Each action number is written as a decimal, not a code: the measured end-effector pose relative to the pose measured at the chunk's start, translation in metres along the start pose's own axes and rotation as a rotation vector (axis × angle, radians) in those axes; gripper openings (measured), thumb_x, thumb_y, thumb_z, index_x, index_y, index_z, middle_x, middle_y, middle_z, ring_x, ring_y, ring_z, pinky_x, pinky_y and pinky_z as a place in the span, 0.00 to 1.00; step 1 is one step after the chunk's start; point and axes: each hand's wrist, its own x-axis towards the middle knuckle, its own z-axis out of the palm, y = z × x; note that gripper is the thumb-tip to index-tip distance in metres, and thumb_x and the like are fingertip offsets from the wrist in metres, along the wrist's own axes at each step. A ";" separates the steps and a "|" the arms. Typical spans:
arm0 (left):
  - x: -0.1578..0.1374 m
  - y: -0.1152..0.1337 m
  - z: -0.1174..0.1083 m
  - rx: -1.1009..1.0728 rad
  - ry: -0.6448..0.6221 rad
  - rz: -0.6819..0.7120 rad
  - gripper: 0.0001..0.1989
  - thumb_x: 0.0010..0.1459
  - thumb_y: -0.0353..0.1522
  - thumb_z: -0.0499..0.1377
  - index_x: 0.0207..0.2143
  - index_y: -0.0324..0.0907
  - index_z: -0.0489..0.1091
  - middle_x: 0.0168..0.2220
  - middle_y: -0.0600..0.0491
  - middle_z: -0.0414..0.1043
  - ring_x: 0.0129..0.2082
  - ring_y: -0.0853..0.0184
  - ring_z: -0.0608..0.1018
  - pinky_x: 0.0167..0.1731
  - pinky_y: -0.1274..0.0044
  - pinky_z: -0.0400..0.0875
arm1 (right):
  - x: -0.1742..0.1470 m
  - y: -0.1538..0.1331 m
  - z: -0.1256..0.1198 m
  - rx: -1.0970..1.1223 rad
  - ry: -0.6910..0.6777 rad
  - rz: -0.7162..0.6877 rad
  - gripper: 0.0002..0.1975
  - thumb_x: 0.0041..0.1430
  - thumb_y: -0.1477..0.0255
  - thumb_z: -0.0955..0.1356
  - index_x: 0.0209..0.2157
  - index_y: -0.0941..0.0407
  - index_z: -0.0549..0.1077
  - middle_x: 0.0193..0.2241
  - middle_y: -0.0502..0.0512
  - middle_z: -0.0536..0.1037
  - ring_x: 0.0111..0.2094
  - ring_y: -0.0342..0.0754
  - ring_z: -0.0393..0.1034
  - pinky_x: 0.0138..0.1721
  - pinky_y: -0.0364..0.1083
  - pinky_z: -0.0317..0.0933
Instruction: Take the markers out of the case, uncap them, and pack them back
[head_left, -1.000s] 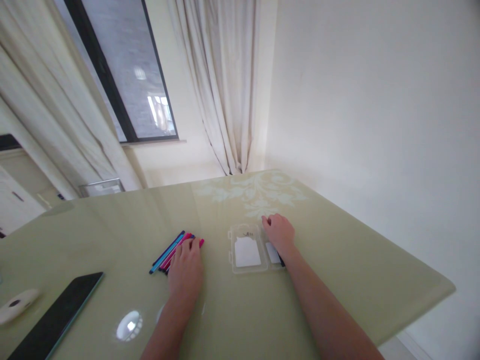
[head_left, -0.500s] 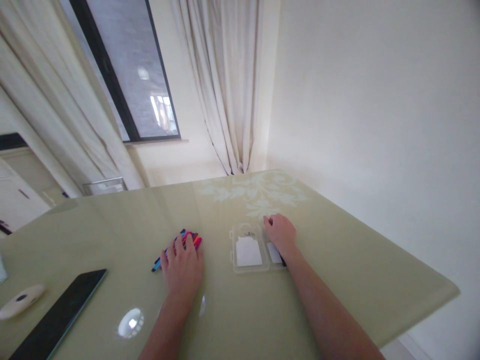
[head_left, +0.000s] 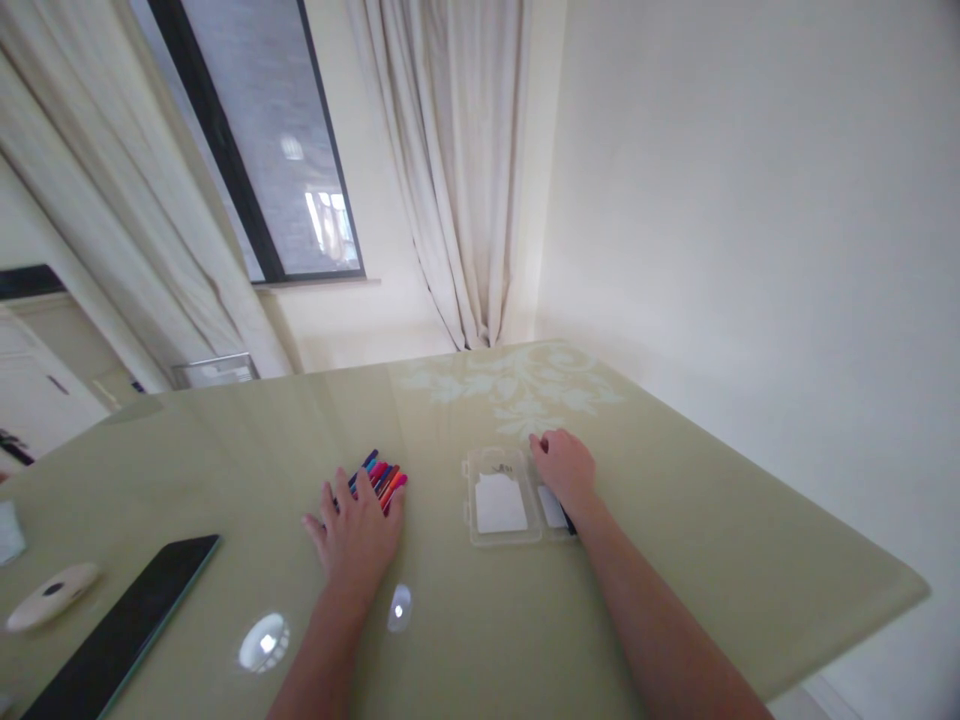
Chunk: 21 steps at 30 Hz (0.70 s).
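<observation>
My left hand (head_left: pixel 358 530) lies with fingers spread over a bunch of coloured pens (head_left: pixel 386 482), in blue, pink, red and orange; their near ends are hidden under the palm. My right hand (head_left: pixel 566 465) is curled closed at the right half of an open clear plastic case (head_left: pixel 471 500). Whatever the curled fingers hold, if anything, is hidden. White paper (head_left: pixel 501 503) shows in the left half of the case. Under my right wrist a dark, thin object (head_left: pixel 570 525) peeks out beside another white piece.
A black tablet-like slab (head_left: pixel 135 620) lies on the glossy green table (head_left: pixel 480 640) at the left. Beside it sits a pale oval object (head_left: pixel 54 597) with a dark spot. A wall (head_left: pixel 750 250) runs along the right side; curtains (head_left: pixel 465 180) hang behind.
My left hand has shifted slightly left, and its fingers and thumb have spread wider over the pens. The right hand stays at the case. The view has moved slightly.
</observation>
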 end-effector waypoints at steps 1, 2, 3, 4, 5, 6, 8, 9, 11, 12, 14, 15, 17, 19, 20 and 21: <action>0.001 -0.001 0.001 -0.010 -0.004 -0.006 0.32 0.69 0.47 0.48 0.65 0.33 0.64 0.68 0.31 0.57 0.67 0.39 0.61 0.61 0.47 0.57 | 0.000 0.000 0.000 0.000 -0.003 0.002 0.20 0.70 0.62 0.63 0.31 0.57 0.80 0.34 0.62 0.80 0.35 0.51 0.73 0.33 0.47 0.54; 0.003 -0.002 0.003 -0.018 -0.010 -0.011 0.34 0.69 0.48 0.48 0.65 0.32 0.63 0.69 0.31 0.56 0.67 0.39 0.61 0.62 0.48 0.56 | 0.000 0.000 0.000 -0.002 -0.007 0.005 0.20 0.70 0.62 0.63 0.31 0.57 0.80 0.34 0.62 0.80 0.35 0.51 0.73 0.33 0.46 0.54; 0.004 -0.003 0.004 -0.026 -0.019 -0.018 0.35 0.68 0.49 0.48 0.66 0.33 0.62 0.69 0.32 0.56 0.68 0.40 0.60 0.62 0.48 0.56 | 0.000 0.000 -0.001 -0.004 -0.011 0.006 0.20 0.70 0.62 0.63 0.31 0.57 0.80 0.34 0.62 0.80 0.35 0.51 0.73 0.33 0.46 0.53; 0.005 -0.003 0.005 -0.035 -0.032 -0.025 0.35 0.68 0.50 0.48 0.66 0.34 0.62 0.70 0.33 0.56 0.68 0.40 0.60 0.63 0.48 0.55 | 0.000 0.001 -0.001 -0.007 -0.014 0.006 0.21 0.71 0.62 0.63 0.31 0.57 0.80 0.34 0.61 0.80 0.35 0.50 0.73 0.33 0.46 0.53; 0.006 -0.004 0.006 -0.043 -0.047 -0.032 0.36 0.68 0.51 0.48 0.67 0.35 0.61 0.70 0.34 0.56 0.68 0.40 0.60 0.63 0.48 0.54 | 0.000 0.001 -0.001 -0.009 -0.016 0.006 0.21 0.70 0.62 0.63 0.31 0.57 0.80 0.34 0.61 0.80 0.35 0.50 0.73 0.32 0.46 0.53; 0.007 -0.005 0.007 -0.047 -0.062 -0.033 0.36 0.68 0.51 0.48 0.67 0.36 0.61 0.70 0.35 0.56 0.68 0.41 0.60 0.63 0.48 0.54 | 0.000 0.000 -0.002 -0.010 -0.016 0.007 0.20 0.70 0.62 0.63 0.31 0.57 0.80 0.34 0.61 0.80 0.35 0.50 0.73 0.32 0.46 0.53; 0.007 -0.006 0.007 -0.046 -0.078 -0.019 0.36 0.67 0.51 0.48 0.67 0.36 0.61 0.69 0.36 0.59 0.67 0.42 0.62 0.63 0.49 0.55 | 0.000 0.000 -0.002 -0.011 -0.016 0.007 0.20 0.70 0.61 0.63 0.31 0.57 0.80 0.34 0.61 0.80 0.35 0.50 0.73 0.32 0.46 0.53; 0.007 -0.006 0.006 -0.041 -0.075 -0.011 0.36 0.67 0.51 0.48 0.66 0.35 0.62 0.68 0.36 0.60 0.66 0.42 0.62 0.63 0.50 0.55 | -0.001 0.000 -0.002 -0.012 -0.015 0.007 0.20 0.70 0.61 0.63 0.31 0.57 0.80 0.34 0.61 0.80 0.35 0.50 0.73 0.32 0.46 0.53; 0.006 -0.006 0.003 -0.028 -0.062 -0.012 0.37 0.66 0.53 0.48 0.64 0.32 0.64 0.66 0.34 0.62 0.65 0.42 0.64 0.62 0.52 0.57 | -0.001 -0.001 -0.003 -0.015 -0.013 0.003 0.20 0.70 0.62 0.63 0.31 0.57 0.80 0.34 0.61 0.80 0.35 0.51 0.73 0.32 0.46 0.53; 0.006 -0.006 0.002 -0.022 -0.058 -0.019 0.38 0.65 0.54 0.48 0.62 0.32 0.65 0.65 0.34 0.63 0.64 0.42 0.64 0.61 0.53 0.58 | -0.001 -0.001 -0.003 -0.016 -0.011 0.001 0.20 0.70 0.62 0.63 0.31 0.57 0.80 0.34 0.61 0.80 0.35 0.51 0.73 0.32 0.46 0.53; 0.006 -0.005 -0.001 -0.014 -0.062 -0.034 0.38 0.64 0.55 0.48 0.59 0.31 0.66 0.61 0.32 0.66 0.61 0.42 0.67 0.59 0.53 0.59 | -0.001 -0.001 -0.004 -0.013 -0.013 0.003 0.20 0.70 0.62 0.63 0.32 0.57 0.80 0.35 0.61 0.80 0.35 0.51 0.73 0.32 0.46 0.53; 0.006 -0.005 -0.002 -0.013 -0.065 -0.037 0.38 0.64 0.56 0.48 0.58 0.31 0.66 0.59 0.33 0.67 0.60 0.43 0.68 0.58 0.53 0.60 | -0.001 -0.002 -0.005 -0.010 -0.018 0.008 0.20 0.70 0.62 0.63 0.32 0.57 0.80 0.35 0.61 0.80 0.36 0.51 0.73 0.32 0.46 0.54; 0.006 -0.005 -0.004 -0.008 -0.062 -0.037 0.38 0.64 0.56 0.48 0.59 0.33 0.66 0.56 0.34 0.69 0.57 0.43 0.70 0.56 0.54 0.61 | -0.001 -0.002 -0.006 -0.005 -0.022 0.020 0.20 0.70 0.62 0.63 0.32 0.57 0.81 0.35 0.61 0.80 0.36 0.51 0.73 0.32 0.46 0.54; 0.006 -0.004 -0.006 0.007 -0.051 -0.041 0.37 0.64 0.56 0.48 0.59 0.34 0.66 0.55 0.35 0.69 0.55 0.43 0.71 0.55 0.54 0.62 | -0.002 -0.002 -0.007 -0.008 -0.010 0.032 0.20 0.70 0.62 0.62 0.32 0.57 0.81 0.35 0.62 0.81 0.36 0.52 0.73 0.32 0.46 0.54; 0.005 -0.004 -0.006 0.016 -0.050 -0.048 0.37 0.63 0.56 0.48 0.58 0.34 0.66 0.54 0.35 0.69 0.55 0.43 0.72 0.54 0.55 0.62 | -0.003 -0.002 -0.007 -0.012 -0.002 0.036 0.21 0.70 0.62 0.62 0.32 0.57 0.81 0.36 0.63 0.81 0.37 0.52 0.74 0.33 0.46 0.55; 0.005 -0.004 -0.007 0.025 -0.053 -0.055 0.37 0.63 0.56 0.48 0.57 0.34 0.67 0.54 0.35 0.69 0.54 0.44 0.72 0.54 0.55 0.62 | -0.003 -0.002 -0.007 -0.017 0.005 0.038 0.21 0.71 0.62 0.62 0.33 0.57 0.82 0.36 0.63 0.81 0.37 0.52 0.74 0.33 0.47 0.55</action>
